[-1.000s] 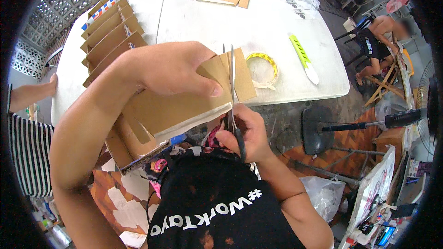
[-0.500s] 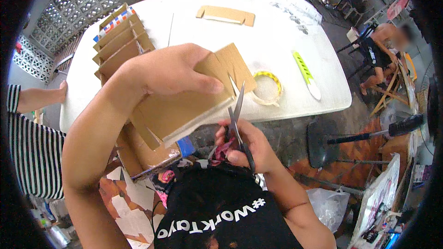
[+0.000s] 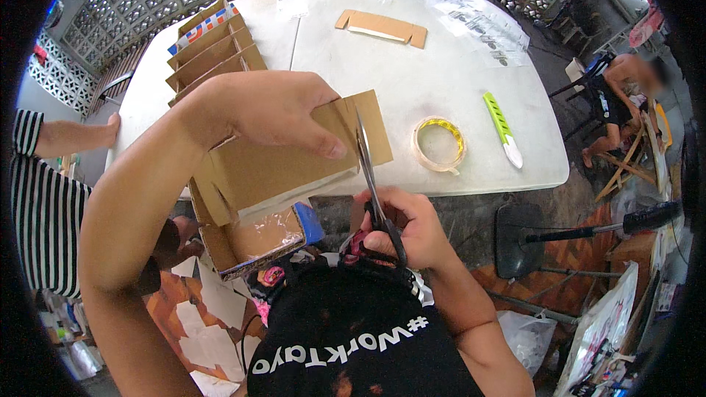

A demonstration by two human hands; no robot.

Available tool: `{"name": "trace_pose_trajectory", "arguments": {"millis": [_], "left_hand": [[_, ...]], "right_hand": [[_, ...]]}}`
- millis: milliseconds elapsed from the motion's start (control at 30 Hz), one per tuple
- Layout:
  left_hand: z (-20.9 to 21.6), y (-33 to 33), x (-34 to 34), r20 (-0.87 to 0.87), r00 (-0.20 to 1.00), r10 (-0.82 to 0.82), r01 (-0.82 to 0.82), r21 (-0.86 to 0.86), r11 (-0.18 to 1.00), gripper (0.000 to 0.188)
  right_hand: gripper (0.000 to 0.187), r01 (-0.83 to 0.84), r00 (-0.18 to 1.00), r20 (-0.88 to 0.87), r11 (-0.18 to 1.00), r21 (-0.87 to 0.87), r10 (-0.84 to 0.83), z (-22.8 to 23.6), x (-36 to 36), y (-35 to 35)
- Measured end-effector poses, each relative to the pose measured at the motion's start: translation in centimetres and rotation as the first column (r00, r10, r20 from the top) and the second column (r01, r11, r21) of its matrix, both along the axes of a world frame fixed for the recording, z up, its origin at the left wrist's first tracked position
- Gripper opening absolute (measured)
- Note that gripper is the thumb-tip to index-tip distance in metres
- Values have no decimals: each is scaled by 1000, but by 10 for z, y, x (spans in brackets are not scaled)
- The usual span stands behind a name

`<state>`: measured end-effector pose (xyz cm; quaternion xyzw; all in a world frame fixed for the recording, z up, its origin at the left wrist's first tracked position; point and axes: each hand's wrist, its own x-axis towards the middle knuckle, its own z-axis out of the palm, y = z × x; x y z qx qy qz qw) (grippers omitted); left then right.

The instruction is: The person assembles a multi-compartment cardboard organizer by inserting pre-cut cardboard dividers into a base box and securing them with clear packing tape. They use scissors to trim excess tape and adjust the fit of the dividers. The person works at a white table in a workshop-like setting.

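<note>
My left hand (image 3: 294, 114) is closed on a flat brown cardboard piece (image 3: 287, 165), its thumb on top and its other fingers hidden beneath. Slits run into the piece near both ends, and a pale strip lines its near edge. In my right hand (image 3: 415, 229) is a pair of scissors (image 3: 371, 176) with black handles. Their blades lie almost together along the slit at the cardboard's right end. Under and beyond the piece stands a cardboard box with dividers (image 3: 213, 65), partly hidden by my left arm.
On the white table (image 3: 331, 66) lie a tape roll (image 3: 439, 145), a green cutter knife (image 3: 503, 131), a notched cardboard strip (image 3: 382, 28) and clear plastic sheets (image 3: 478, 22). A person in a striped shirt (image 3: 48, 213) stands at left. A black fan (image 3: 521, 239) stands at right.
The scissor blades have gone from spread apart to nearly together at the cardboard's slit. My left hand keeps its hold. The whole view has shifted slightly.
</note>
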<state>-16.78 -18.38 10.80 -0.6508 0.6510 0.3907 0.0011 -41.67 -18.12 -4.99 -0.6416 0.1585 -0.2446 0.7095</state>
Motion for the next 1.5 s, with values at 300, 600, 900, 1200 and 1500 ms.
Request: {"name": "trace_pose_trajectory", "arguments": {"millis": [300, 600, 900, 1200, 1500], "left_hand": [[-6, 2, -3, 7, 1000, 2, -3, 43, 999, 41], [-22, -3, 5, -152, 988, 41, -28, 89, 996, 47], [-41, 1, 34, -319, 923, 217, -180, 141, 973, 44], [-32, -5, 27, -499, 810, 307, -345, 16, 938, 50], [-25, 6, -2, -614, 741, 272, -363, -26, 931, 56]], "right_hand": [[45, 34, 998, -45, 999, 11, -33, -6, 0, 5], [42, 57, 986, -156, 998, -19, -60, 2, -1, 3], [60, 120, 912, -376, 984, -135, -163, 45, -51, -20], [18, 266, 532, -188, 374, -888, -826, 44, -85, -136], [16, -86, 443, -48, 11, -996, -895, 45, -54, -155]]}}
